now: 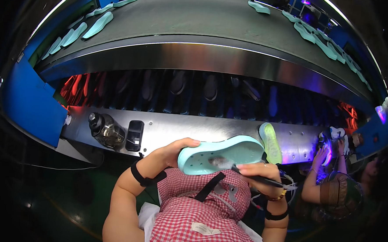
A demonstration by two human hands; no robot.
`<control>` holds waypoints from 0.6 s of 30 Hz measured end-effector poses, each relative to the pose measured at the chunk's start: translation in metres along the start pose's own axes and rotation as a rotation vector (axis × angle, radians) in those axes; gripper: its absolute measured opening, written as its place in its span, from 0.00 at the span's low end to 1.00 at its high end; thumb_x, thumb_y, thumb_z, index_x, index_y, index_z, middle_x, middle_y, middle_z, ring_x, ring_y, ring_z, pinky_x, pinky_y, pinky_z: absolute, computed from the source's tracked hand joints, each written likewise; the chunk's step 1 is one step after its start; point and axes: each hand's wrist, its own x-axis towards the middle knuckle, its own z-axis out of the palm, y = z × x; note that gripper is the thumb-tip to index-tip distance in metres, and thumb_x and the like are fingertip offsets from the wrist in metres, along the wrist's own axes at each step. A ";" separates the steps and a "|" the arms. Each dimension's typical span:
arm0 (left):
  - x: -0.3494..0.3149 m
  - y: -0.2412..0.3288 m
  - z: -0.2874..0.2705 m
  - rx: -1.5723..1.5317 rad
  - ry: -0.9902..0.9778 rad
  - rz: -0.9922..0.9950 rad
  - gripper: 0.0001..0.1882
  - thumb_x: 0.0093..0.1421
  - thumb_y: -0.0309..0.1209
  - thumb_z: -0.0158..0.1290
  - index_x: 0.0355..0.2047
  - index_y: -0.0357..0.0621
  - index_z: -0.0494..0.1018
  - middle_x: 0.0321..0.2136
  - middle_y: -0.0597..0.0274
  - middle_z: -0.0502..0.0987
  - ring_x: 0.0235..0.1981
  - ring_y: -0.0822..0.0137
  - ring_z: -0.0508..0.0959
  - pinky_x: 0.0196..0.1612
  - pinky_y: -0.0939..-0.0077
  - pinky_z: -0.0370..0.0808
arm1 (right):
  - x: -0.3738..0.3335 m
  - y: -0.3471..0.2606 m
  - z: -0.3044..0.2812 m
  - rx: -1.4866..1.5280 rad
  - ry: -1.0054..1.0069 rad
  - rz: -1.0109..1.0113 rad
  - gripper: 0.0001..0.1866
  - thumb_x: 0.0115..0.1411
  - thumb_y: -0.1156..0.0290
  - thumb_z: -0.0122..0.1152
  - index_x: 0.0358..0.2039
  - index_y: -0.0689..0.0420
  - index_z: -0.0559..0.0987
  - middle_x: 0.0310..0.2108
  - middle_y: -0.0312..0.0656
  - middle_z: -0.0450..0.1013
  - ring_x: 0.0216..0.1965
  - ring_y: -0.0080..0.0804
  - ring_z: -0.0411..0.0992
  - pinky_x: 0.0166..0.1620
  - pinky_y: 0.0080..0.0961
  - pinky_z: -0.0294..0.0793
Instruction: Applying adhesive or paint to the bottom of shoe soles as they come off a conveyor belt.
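Observation:
My left hand (175,151) grips the left end of a light turquoise shoe sole (249,146), its thumb on the rim. The sole is held tilted in front of my apron, its hollow inner side facing me, with small holes towards the left end. In my right hand (263,172) is a dark-handled brush (266,181). Its pale, motion-blurred bristles lie over the sole's inner face. A second sole (270,144), pale green with a wet-looking inside, stands on the metal bench just beyond my right hand.
On the metal bench (180,125) are a dark drinking bottle (108,132) and a black tray-like object (135,135). Behind runs a conveyor belt (190,18) carrying turquoise soles (98,25) at both sides. A co-worker's hands (319,156) hold a shoe part at the right.

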 end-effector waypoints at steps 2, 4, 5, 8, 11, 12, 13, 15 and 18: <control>0.000 0.002 -0.004 -0.021 -0.029 0.041 0.33 0.52 0.46 0.45 0.53 0.33 0.59 0.46 0.44 0.68 0.43 0.59 0.72 0.45 0.67 0.70 | -0.004 0.006 0.000 0.049 -0.055 0.093 0.13 0.44 0.83 0.61 0.34 0.62 0.77 0.36 0.47 0.74 0.39 0.37 0.74 0.43 0.24 0.73; 0.002 0.005 -0.006 0.130 0.028 0.105 0.34 0.52 0.46 0.44 0.53 0.33 0.59 0.46 0.45 0.68 0.43 0.59 0.72 0.45 0.69 0.69 | -0.007 0.012 0.000 0.077 -0.104 0.041 0.12 0.44 0.83 0.61 0.33 0.62 0.77 0.36 0.47 0.74 0.39 0.36 0.73 0.44 0.24 0.72; 0.001 0.006 -0.005 0.071 0.061 0.066 0.33 0.52 0.46 0.44 0.51 0.31 0.60 0.45 0.45 0.68 0.42 0.59 0.73 0.44 0.70 0.70 | -0.007 0.014 0.000 0.123 -0.130 0.009 0.12 0.44 0.83 0.61 0.33 0.62 0.77 0.36 0.47 0.74 0.39 0.35 0.74 0.44 0.24 0.72; -0.003 0.007 -0.002 0.082 0.138 0.110 0.33 0.51 0.45 0.44 0.50 0.31 0.61 0.45 0.45 0.69 0.42 0.59 0.72 0.44 0.70 0.70 | -0.009 0.020 0.000 0.220 0.142 -0.003 0.12 0.45 0.82 0.61 0.34 0.62 0.77 0.36 0.47 0.74 0.39 0.34 0.74 0.43 0.23 0.72; -0.012 0.006 0.000 0.210 0.209 0.213 0.32 0.51 0.44 0.44 0.50 0.30 0.62 0.44 0.45 0.69 0.41 0.59 0.73 0.44 0.69 0.70 | -0.011 0.023 0.000 0.079 0.078 0.126 0.12 0.45 0.81 0.62 0.33 0.62 0.78 0.36 0.47 0.74 0.37 0.34 0.74 0.42 0.22 0.73; -0.011 0.008 -0.003 0.223 0.152 0.309 0.32 0.51 0.44 0.44 0.49 0.30 0.63 0.45 0.45 0.69 0.42 0.59 0.72 0.45 0.69 0.70 | -0.012 0.023 0.000 0.039 -0.022 0.152 0.11 0.45 0.81 0.62 0.33 0.62 0.78 0.35 0.46 0.74 0.37 0.34 0.74 0.41 0.21 0.73; -0.008 0.009 -0.007 0.262 0.137 0.328 0.31 0.52 0.45 0.44 0.49 0.30 0.63 0.45 0.45 0.69 0.42 0.59 0.72 0.46 0.69 0.69 | -0.013 0.022 0.000 0.107 -0.083 0.193 0.11 0.45 0.80 0.62 0.32 0.62 0.78 0.34 0.46 0.75 0.36 0.34 0.75 0.41 0.21 0.74; 0.005 0.011 -0.016 -0.101 0.116 0.247 0.32 0.54 0.48 0.43 0.49 0.32 0.63 0.46 0.45 0.68 0.45 0.57 0.71 0.49 0.67 0.67 | -0.014 0.021 0.001 0.124 -0.075 0.042 0.12 0.43 0.80 0.64 0.32 0.62 0.78 0.33 0.45 0.75 0.35 0.33 0.75 0.40 0.21 0.74; 0.039 -0.007 -0.023 -0.298 -0.102 0.473 0.37 0.55 0.60 0.31 0.52 0.41 0.61 0.50 0.54 0.65 0.52 0.52 0.64 0.55 0.54 0.59 | -0.013 0.023 0.005 0.296 0.170 -0.065 0.15 0.40 0.82 0.65 0.32 0.62 0.78 0.33 0.46 0.75 0.34 0.32 0.75 0.37 0.22 0.74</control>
